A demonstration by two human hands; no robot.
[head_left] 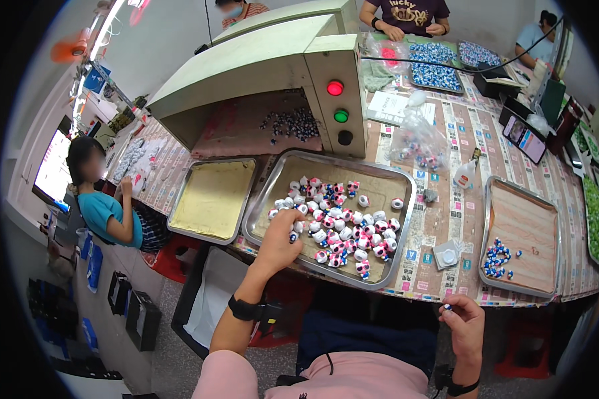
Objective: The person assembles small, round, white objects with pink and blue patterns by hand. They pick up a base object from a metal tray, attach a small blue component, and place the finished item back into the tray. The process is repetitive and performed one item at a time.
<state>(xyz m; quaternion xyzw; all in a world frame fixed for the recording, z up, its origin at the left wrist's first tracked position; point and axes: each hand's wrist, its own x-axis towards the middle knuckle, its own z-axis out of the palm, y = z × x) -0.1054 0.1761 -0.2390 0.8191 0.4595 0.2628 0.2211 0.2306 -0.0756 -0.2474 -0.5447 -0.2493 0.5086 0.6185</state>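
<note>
My left hand (279, 243) reaches over the left side of a metal tray (406, 199) heaped with small white, pink and blue painted figurine parts (343, 229). Its fingers are closed, and a small dark blue and white part (293, 237) shows at the fingertips. Off the table's front edge, my right hand (464, 326) pinches a tiny blue and white figurine part (448, 307) between thumb and finger. A second tray (526, 229), to the right, has a small cluster of blue and white parts (496, 259) in its lower left.
Behind the heaped tray stands a beige machine (259, 73) with an open tunnel and small parts inside. An unfilled yellow-lined tray (213, 199) lies left. A white bottle (464, 174), a bag of parts (419, 143) and a phone (524, 138) are right. Other people sit around the table.
</note>
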